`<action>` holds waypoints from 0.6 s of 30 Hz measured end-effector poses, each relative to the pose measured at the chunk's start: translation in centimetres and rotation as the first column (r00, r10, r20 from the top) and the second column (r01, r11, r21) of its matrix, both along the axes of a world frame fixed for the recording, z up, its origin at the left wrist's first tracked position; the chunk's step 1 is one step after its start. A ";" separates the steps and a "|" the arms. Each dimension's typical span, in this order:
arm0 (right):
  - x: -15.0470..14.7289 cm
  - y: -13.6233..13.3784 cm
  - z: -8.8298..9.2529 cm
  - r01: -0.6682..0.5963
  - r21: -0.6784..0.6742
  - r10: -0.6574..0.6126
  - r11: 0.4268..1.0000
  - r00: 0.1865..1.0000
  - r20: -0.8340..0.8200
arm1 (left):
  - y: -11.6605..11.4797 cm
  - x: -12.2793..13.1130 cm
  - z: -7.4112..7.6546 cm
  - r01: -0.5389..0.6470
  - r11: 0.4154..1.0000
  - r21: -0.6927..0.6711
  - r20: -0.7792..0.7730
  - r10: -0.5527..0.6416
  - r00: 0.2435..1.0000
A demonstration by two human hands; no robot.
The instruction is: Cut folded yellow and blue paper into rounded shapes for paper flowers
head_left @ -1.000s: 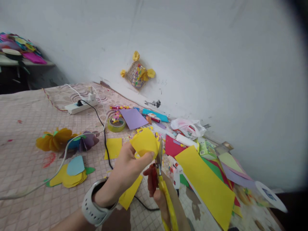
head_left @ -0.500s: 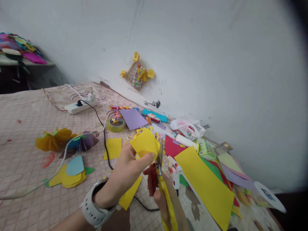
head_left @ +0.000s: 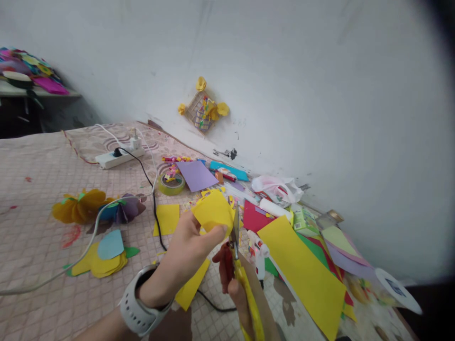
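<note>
My left hand [head_left: 194, 251], with a white watch on its wrist, pinches a piece of yellow paper [head_left: 213, 210] between thumb and fingers above the table. In my right hand [head_left: 238, 296] are yellow-handled scissors [head_left: 249, 298], their blades pointing away from me along the paper's right edge. The blades stand slightly apart. Beneath the hands lie a yellow strip [head_left: 192, 286] and, further left, a yellow square [head_left: 167, 219]. A white glue gun [head_left: 259, 255] rests just right of the scissors.
Paper flowers [head_left: 83, 206] and cut petals [head_left: 106, 260] lie at left, crossed by a white cable. A power strip [head_left: 121, 156] sits behind them. Clear tape [head_left: 171, 183], purple paper [head_left: 197, 175] and a large yellow sheet [head_left: 302, 277] are near the wall.
The scissor blades have closed slightly against the yellow paper's right edge, and the paper has tilted a little. Both hands stay in nearly the same place.
</note>
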State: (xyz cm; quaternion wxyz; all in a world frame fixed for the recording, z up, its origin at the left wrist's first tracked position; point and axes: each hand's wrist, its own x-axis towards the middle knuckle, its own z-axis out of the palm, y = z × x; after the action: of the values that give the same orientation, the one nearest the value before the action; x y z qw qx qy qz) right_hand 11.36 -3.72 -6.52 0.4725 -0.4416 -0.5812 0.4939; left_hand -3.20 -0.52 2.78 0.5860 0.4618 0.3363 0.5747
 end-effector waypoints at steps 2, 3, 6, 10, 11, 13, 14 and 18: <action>-0.3 -0.4 1.1 -0.040 -0.028 0.038 0.999 0.995 -0.091 | 0.0 0.0 0.0 -0.006 1.000 0.009 0.000 0.006 1.000; -0.5 -0.6 1.7 -0.037 -0.041 0.031 0.998 0.991 -0.127 | 0.1 0.0 -0.1 -0.009 1.000 0.016 0.001 0.009 1.000; -0.9 -0.9 2.5 -0.006 -0.051 -0.003 0.999 0.986 -0.168 | 0.1 0.1 -0.1 -0.015 0.999 0.031 0.011 0.014 1.000; -0.5 -0.4 1.8 -0.057 -0.037 0.051 0.998 0.988 -0.148 | 0.1 0.1 -0.1 -0.007 0.999 0.033 0.026 0.006 1.000; -0.4 -0.3 1.6 -0.060 -0.038 0.055 0.997 0.990 -0.128 | 0.1 0.1 -0.1 -0.007 0.999 0.033 0.026 0.007 1.000; -0.3 -0.2 1.5 -0.059 -0.045 0.055 0.997 0.995 -0.086 | 0.1 0.0 -0.1 -0.010 1.000 0.029 0.030 0.009 1.000; -0.2 -0.3 1.6 -0.057 -0.043 0.054 0.997 0.996 -0.070 | 0.1 0.0 -0.1 -0.008 1.000 0.027 0.032 0.008 0.999; -0.5 -0.9 2.8 -0.020 -0.016 0.020 1.000 1.000 0.005 | 0.1 0.0 0.0 0.006 1.000 0.025 0.045 -0.007 0.999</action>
State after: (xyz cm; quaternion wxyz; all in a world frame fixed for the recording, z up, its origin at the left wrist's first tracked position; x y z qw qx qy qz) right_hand 10.87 -4.62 -3.72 0.4624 -0.4408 -0.5827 0.5023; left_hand -3.17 -0.42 2.79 0.5893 0.4572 0.3144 0.5873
